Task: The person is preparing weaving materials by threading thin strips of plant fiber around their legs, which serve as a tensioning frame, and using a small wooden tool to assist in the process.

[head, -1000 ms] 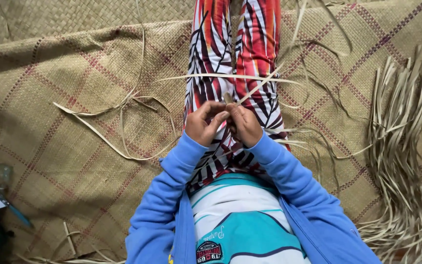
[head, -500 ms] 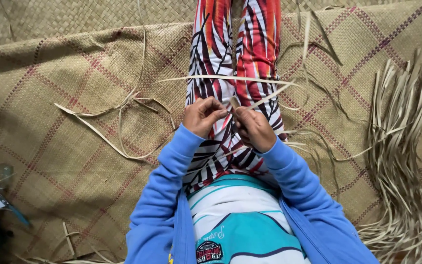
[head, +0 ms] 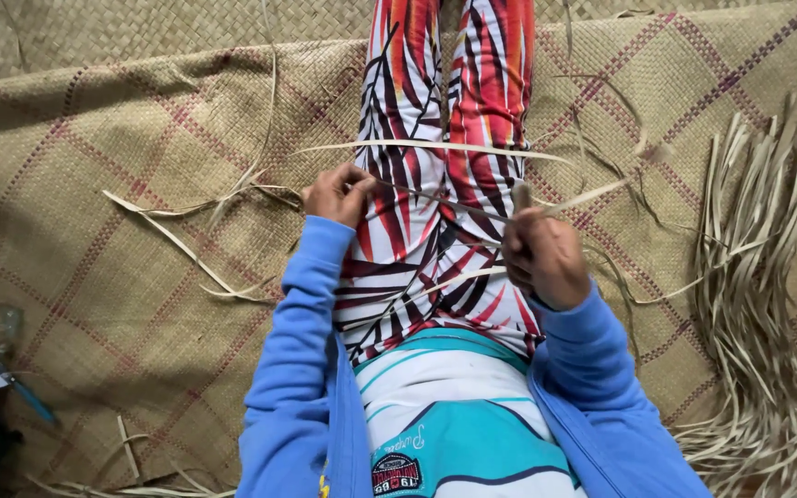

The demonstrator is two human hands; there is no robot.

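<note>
You sit on a woven mat point(head: 122, 304) with your legs stretched out ahead, and your two hands are held apart over your thighs. Your left hand point(head: 339, 194) is curled tight around one end of a thin dried leaf strip point(head: 435, 198), and your right hand point(head: 541, 258) is clenched around the other end, with a stub of it poking up past the fingers. Gripped at both ends like this, the strip runs taut and straight across your patterned leggings point(head: 445, 111), clear of the mat. A second, paler strip point(head: 435, 146) lies crosswise over your shins just beyond, untouched. A bundle of loose strips point(head: 758, 277) rests on the mat off to your right, near enough to reach, while a few curled offcuts point(head: 196, 249) lie scattered to your left
</note>
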